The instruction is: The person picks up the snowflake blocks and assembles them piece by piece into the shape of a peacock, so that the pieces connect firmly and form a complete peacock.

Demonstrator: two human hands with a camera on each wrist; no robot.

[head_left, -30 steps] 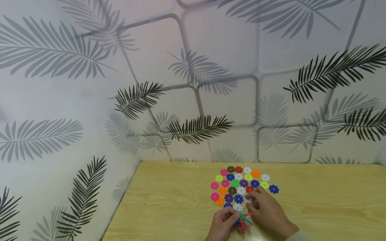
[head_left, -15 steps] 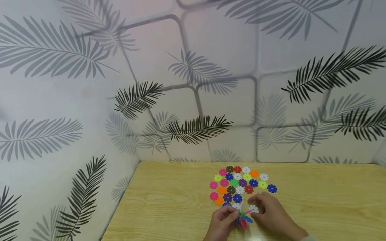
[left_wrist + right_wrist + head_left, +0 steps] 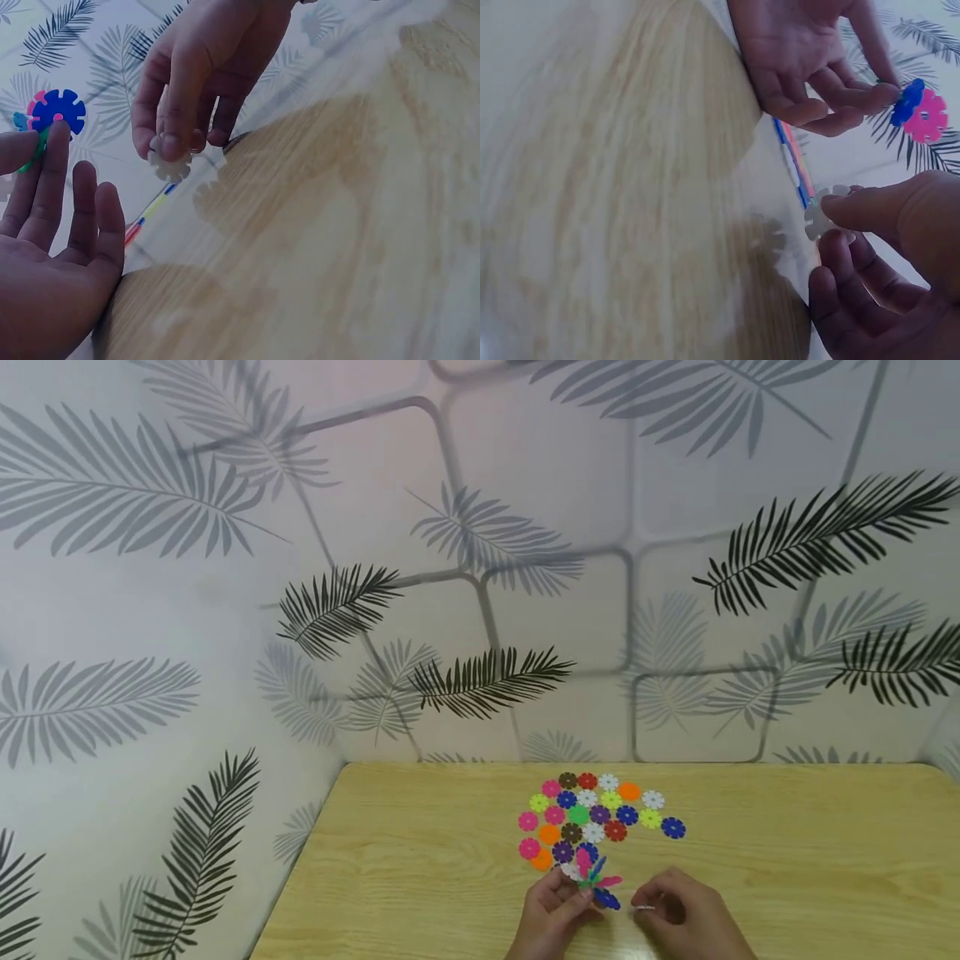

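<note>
My left hand (image 3: 546,917) pinches a small cluster of interlocking notched plastic discs (image 3: 607,899), with pink and blue discs spreading from a green one. In the left wrist view, a blue disc (image 3: 60,111) of the cluster faces the camera beside the fingertips. To the right, my right hand (image 3: 697,917) pinches a single white notched disc (image 3: 644,907), seen edge-on from the head. Thumb and fingers grip that white disc (image 3: 821,216) by one side in the right wrist view, its notched rim showing. A short gap separates it from the cluster.
Behind the hands, loose notched discs in many colours lie flat on the wooden table (image 3: 420,843), among them a red disc (image 3: 615,831) and a blue disc (image 3: 673,827) at the right end. A leaf-patterned wall (image 3: 555,610) rises behind the table.
My right hand has drawn a white disc from the loose ones toward the table's front and turned it edge-on. My left hand has rotated the cluster, so its discs point differently.
</note>
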